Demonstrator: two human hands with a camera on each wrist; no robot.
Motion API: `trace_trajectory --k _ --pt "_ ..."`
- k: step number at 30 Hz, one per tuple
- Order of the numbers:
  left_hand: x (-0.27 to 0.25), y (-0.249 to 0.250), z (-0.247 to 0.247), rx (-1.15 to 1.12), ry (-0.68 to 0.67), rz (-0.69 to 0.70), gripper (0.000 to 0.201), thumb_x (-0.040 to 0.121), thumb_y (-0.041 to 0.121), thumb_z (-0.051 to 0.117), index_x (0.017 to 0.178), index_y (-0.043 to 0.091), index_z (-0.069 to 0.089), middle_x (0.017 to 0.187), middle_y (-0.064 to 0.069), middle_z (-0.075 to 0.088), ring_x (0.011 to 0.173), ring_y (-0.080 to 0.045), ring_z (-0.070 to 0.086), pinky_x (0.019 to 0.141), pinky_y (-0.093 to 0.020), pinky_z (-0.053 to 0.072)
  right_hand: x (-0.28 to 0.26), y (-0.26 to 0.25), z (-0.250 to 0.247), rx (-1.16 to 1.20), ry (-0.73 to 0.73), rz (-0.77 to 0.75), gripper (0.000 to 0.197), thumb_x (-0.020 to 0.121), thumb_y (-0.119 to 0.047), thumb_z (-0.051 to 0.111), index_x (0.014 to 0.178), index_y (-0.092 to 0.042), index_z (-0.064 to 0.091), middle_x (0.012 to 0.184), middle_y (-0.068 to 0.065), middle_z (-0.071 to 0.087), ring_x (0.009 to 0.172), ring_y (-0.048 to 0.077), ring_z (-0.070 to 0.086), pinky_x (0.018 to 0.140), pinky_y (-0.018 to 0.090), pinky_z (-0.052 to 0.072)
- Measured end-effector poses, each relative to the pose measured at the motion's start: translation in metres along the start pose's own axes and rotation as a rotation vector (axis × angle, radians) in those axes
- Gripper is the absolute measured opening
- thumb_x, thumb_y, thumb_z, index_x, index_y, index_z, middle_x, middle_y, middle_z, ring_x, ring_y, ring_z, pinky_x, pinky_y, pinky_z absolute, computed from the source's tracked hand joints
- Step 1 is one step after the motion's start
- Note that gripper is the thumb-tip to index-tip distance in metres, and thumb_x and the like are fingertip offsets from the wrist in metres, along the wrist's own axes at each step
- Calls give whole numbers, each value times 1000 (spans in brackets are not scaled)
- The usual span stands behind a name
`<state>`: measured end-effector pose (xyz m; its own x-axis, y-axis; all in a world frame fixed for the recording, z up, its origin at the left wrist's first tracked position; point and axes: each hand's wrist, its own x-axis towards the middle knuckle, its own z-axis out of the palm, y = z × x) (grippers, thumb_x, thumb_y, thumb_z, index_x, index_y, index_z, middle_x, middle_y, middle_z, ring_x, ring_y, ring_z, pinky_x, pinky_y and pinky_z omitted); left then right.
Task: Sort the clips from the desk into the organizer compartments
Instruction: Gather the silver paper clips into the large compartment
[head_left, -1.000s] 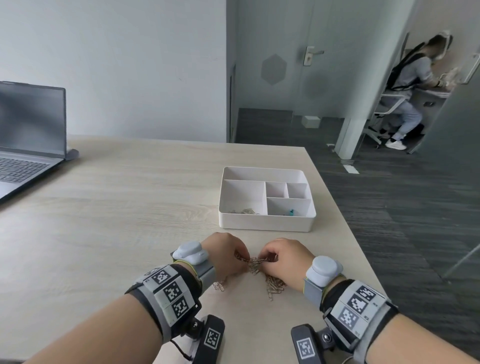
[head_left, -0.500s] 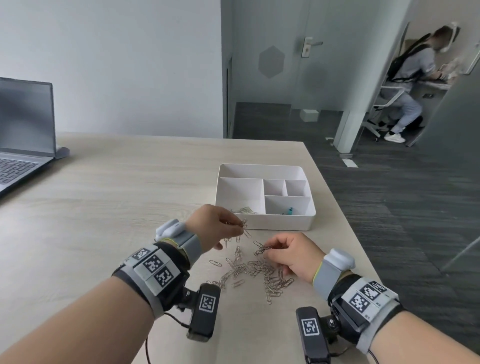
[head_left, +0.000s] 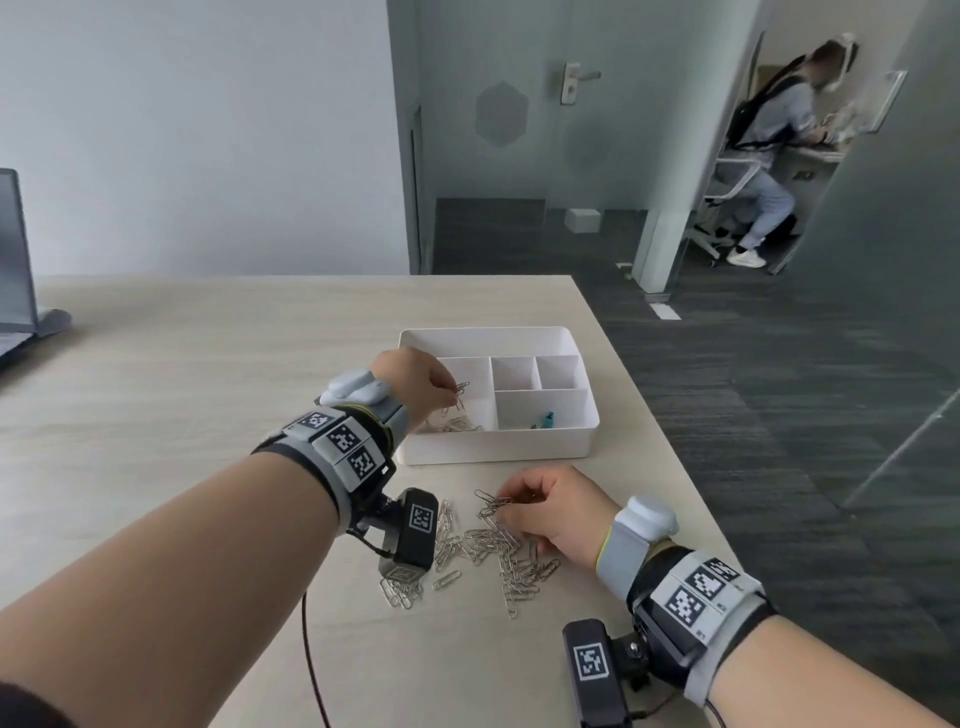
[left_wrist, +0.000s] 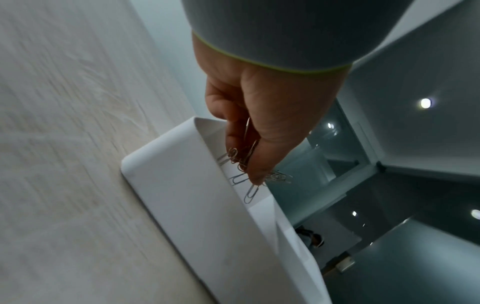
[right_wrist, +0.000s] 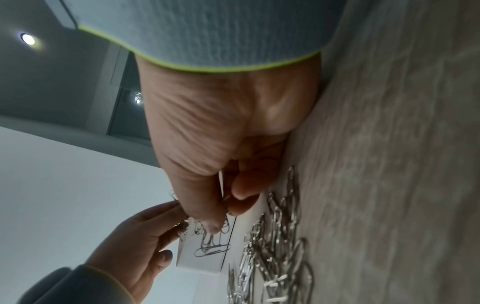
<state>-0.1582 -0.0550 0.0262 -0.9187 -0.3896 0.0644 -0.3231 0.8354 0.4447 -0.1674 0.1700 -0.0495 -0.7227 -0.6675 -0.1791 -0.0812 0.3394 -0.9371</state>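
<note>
Head view. Pale wood desk (head_left: 182, 395), a laptop (head_left: 15, 260) cut off at the far left edge, a glass partition and door behind, a seated person (head_left: 774, 135) well off at top right. White organizer (head_left: 498, 447) near the desk's right edge — one long compartment at the back, a large one front left, two small ones and a wider one to the right. Something small and teal (head_left: 544, 419) in the wider right compartment. Left hand (head_left: 415, 384) above the large front-left compartment, fingers curled, pinching a bunch of clips (head_left: 460, 391); more clips (head_left: 451, 425) already lying on that compartment's floor below. Left wrist camera (head_left: 413, 530) hanging over the near pile (head_left: 493, 551) and hiding part of it. Pile spread loose on the desk just in front of the organizer, silver wire clips, many tangled. Right hand (head_left: 550, 506) resting at the pile's right side, fingers curled round a few clips (head_left: 493, 504).

Left wrist view. Organizer (left_wrist: 182, 195) wall seen from low, desk (left_wrist: 64, 123) blurred to the left. Left hand (left_wrist: 262, 127) pointing down into it, thumb and fingers closed on the bunch (left_wrist: 249, 164) — several clips dangling from the tips, linked in a chain.

Right wrist view. Right hand (right_wrist: 223, 144) with its edge on the desk (right_wrist: 402, 164), thumb and fingers pinching clips (right_wrist: 213, 242) that hang below the tips. Pile (right_wrist: 278, 257) just beside, on the desk. Left hand (right_wrist: 135, 242) beyond, its own clips mostly hidden.
</note>
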Motion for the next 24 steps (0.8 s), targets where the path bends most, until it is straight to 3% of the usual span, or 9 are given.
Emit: trace_trajectory --k 5,10,15,18,21,24 --pt "4 -6 11 147 -72 -2 4 77 36 73 80 36 76 80 14 70 71 -10 64 63 -25 54 -2 -2 0 3 -1 -20 9 79 -16 77 82 -24 73 63 0 62 41 10 48 44 22 44" --pt "5 -5 15 215 -101 11 3 77 42 72 80 41 73 86 11 68 76 -14 65 63 -24 50 -2 -1 -3 14 -4 -23 8 79 -17 77 82 -23 73 65 3 63 41 11 49 45 22 45" --pt "2 -5 18 247 -133 42 23 88 39 60 77 26 75 76 5 72 75 -21 69 62 -29 53 -2 -1 -3 35 -6 -31 11 82 -11 74 82 -22 72 59 -1 62 38 8 49 41 20 43" --pt "-9 -6 17 193 -70 65 29 91 35 55 73 19 71 74 3 71 74 -23 67 60 -30 49 2 0 -4 98 38 2 11 82 -7 74 90 -14 72 60 0 61 40 11 50 41 22 44" --pt "-29 -7 11 10 95 92 19 92 34 60 88 26 76 84 13 66 79 -13 60 66 -27 43 6 -2 -6 139 72 -1 12 82 -4 74 91 -10 71 61 3 60 42 13 53 44 24 48" --pt "-54 -16 9 -128 165 120 14 90 32 63 87 28 77 77 19 59 75 -8 55 66 -25 38 14 -13 -9 123 102 -46 9 82 -5 75 84 -14 72 62 4 60 50 17 54 47 26 50"
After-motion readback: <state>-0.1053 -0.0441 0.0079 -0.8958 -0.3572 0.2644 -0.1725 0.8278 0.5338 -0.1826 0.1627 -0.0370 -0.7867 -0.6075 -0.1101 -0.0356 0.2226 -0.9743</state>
